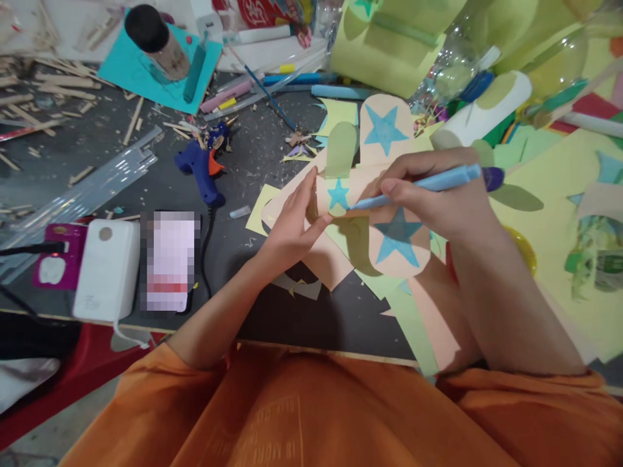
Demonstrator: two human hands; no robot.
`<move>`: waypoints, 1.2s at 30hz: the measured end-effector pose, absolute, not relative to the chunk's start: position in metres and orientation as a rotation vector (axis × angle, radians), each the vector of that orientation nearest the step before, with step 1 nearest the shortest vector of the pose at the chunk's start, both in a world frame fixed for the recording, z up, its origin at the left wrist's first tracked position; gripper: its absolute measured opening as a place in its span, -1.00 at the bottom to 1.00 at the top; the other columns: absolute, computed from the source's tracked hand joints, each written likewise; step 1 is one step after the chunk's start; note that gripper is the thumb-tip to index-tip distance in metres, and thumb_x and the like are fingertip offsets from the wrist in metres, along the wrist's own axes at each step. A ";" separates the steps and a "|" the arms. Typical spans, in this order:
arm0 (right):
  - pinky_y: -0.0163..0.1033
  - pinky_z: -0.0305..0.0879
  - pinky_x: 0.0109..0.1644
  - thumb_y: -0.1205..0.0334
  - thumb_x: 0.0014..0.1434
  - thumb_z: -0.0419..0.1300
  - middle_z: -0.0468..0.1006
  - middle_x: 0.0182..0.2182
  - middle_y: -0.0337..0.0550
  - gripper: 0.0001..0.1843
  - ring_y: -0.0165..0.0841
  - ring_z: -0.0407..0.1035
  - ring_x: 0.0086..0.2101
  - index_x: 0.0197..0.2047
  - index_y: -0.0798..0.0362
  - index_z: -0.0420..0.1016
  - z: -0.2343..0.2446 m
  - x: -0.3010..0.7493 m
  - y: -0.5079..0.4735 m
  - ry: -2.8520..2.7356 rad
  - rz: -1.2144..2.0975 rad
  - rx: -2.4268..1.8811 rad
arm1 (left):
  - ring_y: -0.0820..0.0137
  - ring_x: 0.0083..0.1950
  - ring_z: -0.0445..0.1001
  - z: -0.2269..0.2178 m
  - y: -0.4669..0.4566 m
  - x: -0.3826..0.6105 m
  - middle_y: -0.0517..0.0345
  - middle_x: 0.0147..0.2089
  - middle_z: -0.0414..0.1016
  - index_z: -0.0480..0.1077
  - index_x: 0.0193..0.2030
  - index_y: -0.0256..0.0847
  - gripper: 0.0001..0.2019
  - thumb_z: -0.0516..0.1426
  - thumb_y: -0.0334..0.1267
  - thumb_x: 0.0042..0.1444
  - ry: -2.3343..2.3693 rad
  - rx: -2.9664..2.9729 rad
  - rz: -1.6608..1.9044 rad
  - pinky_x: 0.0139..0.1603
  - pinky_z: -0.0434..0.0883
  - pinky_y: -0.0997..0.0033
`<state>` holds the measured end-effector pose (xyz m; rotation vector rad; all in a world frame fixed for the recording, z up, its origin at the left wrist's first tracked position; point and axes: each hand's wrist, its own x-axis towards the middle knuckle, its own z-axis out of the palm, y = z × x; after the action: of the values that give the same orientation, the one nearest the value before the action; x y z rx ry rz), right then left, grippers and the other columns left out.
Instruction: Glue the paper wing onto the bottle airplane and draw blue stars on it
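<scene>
A model plane (363,183) of peach paper lies crosswise before me, its body rolled like a tube. Blue stars mark its two rounded wings (387,107), and a smaller blue star (338,194) sits on the body. My left hand (298,217) grips the plane's left end between thumb and fingers. In my right hand (431,191) is a light blue marker (445,179), pinched like a pen. Its tip touches or nearly touches the body just right of the small star. A pale green rounded paper piece (341,149) stands up from the body.
A blue glue gun (202,172) lies left of centre, with clear glue sticks (111,181) beyond it. A phone (170,259) and a white power bank (106,269) rest near the front edge. Markers, wood sticks, a black-capped jar (158,42) and yellow paper (384,45) crowd the back.
</scene>
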<state>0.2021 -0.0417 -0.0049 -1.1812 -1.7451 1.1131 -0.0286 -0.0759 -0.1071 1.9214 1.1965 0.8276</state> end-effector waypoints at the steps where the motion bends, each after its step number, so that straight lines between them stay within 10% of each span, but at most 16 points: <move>1: -0.23 0.19 -0.57 0.23 0.01 0.32 0.55 -0.66 -0.25 -0.79 -0.37 0.34 -0.61 -0.62 -0.06 0.53 -0.005 0.203 -0.041 -1.719 1.132 -1.174 | -0.04 0.62 0.12 -0.107 -0.076 -0.029 -0.16 0.64 0.04 -0.16 0.60 -0.04 -0.19 0.01 0.25 0.37 1.192 1.896 0.812 0.54 0.26 -0.06; 8: -0.26 0.34 -0.51 0.31 0.08 0.39 0.65 -0.57 -0.32 -0.87 -0.42 0.46 -0.59 -0.49 -0.05 0.72 -0.007 0.207 -0.032 -1.340 0.899 -0.884 | -0.02 0.46 0.35 -0.106 -0.079 -0.027 -0.15 0.50 0.24 0.06 0.47 0.00 -0.23 0.17 0.27 0.26 1.150 1.796 1.025 0.12 0.60 0.15; 13: -0.33 0.29 -0.53 -0.35 0.19 0.27 0.67 -0.30 -0.32 -0.54 -0.47 0.55 -0.49 -0.18 -0.21 0.79 -0.003 0.217 -0.034 -1.348 0.666 -0.837 | 0.08 0.35 0.40 -0.102 -0.081 -0.025 -0.06 0.35 0.29 0.16 0.34 0.10 -0.25 0.28 0.30 0.14 1.293 1.747 1.279 -0.10 0.64 0.28; 18: -0.31 0.40 -0.48 -0.03 0.34 0.33 0.58 -0.42 -0.27 -0.79 -0.41 0.59 -0.41 -0.15 -0.13 0.72 0.003 0.206 -0.054 -1.400 0.752 -0.983 | 0.01 0.49 0.22 -0.101 -0.081 -0.030 -0.07 0.47 0.13 -0.02 0.47 0.19 -0.16 0.21 0.35 0.18 1.504 1.693 1.316 0.10 0.63 0.16; 22: -0.17 0.59 -0.23 0.14 0.36 0.28 0.68 -0.06 -0.13 -0.79 -0.23 0.66 -0.07 0.05 -0.12 0.53 -0.008 0.188 -0.066 -1.670 0.877 -1.052 | -0.09 0.51 0.16 -0.107 -0.080 -0.032 -0.10 0.47 0.08 -0.01 0.51 0.16 -0.10 0.19 0.42 0.15 1.494 1.731 1.178 0.19 0.59 0.03; 32: 0.07 0.63 -0.09 -0.10 0.38 0.15 0.64 0.12 -0.04 -0.62 -0.06 0.64 -0.06 0.18 -0.16 0.40 -0.045 0.184 -0.062 -1.937 0.586 -1.192 | 0.05 0.39 0.35 -0.115 -0.087 -0.024 -0.07 0.42 0.21 -0.17 0.56 0.23 -0.20 0.00 0.39 0.31 1.336 1.542 1.187 0.32 0.43 -0.03; 36: 0.15 0.58 0.06 -0.28 0.30 0.19 0.63 0.08 0.01 -0.45 0.03 0.58 0.03 0.23 -0.19 0.37 -0.052 0.185 -0.069 -1.924 0.560 -1.221 | 0.16 0.21 0.49 -0.105 -0.093 -0.020 0.01 0.28 0.39 0.13 0.48 0.17 -0.38 -0.03 0.28 0.37 1.225 1.504 1.191 0.24 0.48 0.06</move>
<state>0.1847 -0.0686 -0.0522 -1.2207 -1.9241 0.5601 -0.0198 -0.0932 -0.1047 1.5045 1.2249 1.1908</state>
